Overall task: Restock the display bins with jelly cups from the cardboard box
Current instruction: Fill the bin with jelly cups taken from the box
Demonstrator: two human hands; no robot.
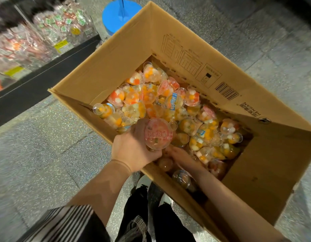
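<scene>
An open cardboard box (126, 49) stands on the floor, filled with several clear jelly cups (168, 102) holding orange, red and white fruit pieces. My left hand (133, 147) grips one jelly cup with a pink printed lid (158, 134) just above the near left corner of the pile. My right hand (179, 155) reaches down among the cups beside it; its fingertips are hidden under the held cup, so its grip is unclear. The display bins (51, 32) are at the upper left, blurred, with packaged sweets inside.
A black shelf base (37, 81) runs below the bins. A blue round stand base (119, 13) sits behind the box. Speckled grey floor (46, 137) surrounds the box. My legs and shoes (147, 193) are close to the box's near edge.
</scene>
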